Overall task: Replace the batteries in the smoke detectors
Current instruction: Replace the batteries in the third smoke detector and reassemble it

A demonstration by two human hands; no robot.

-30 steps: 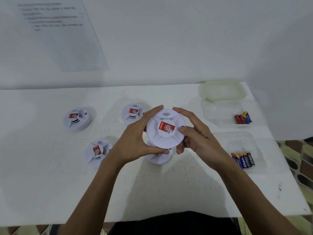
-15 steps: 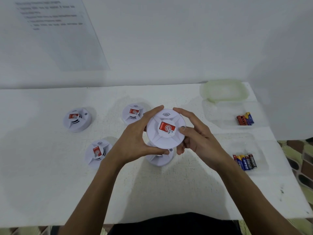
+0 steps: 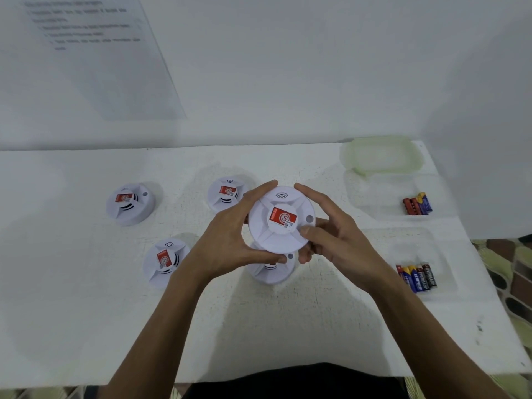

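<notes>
I hold a round white smoke detector (image 3: 280,220) with a red label above the middle of the table, face up. My left hand (image 3: 227,240) grips its left rim and my right hand (image 3: 331,234) grips its right rim, thumb on top. Under it a second detector (image 3: 270,273) rests on the table, partly hidden. Three more detectors lie on the table: far left (image 3: 129,203), near left (image 3: 165,262), and behind my left hand (image 3: 226,194). Batteries lie in two clear trays on the right: a far group (image 3: 417,204) and a near group (image 3: 417,277).
A pale green container lid (image 3: 380,155) sits at the back right corner. The white table (image 3: 86,312) ends at the right beside a patterned floor (image 3: 515,272). A printed sheet (image 3: 95,53) hangs on the white wall behind.
The held detector has turned in my hands: its small round hole now shows at the right rim. Both hands stay clasped on it at the same spot.
</notes>
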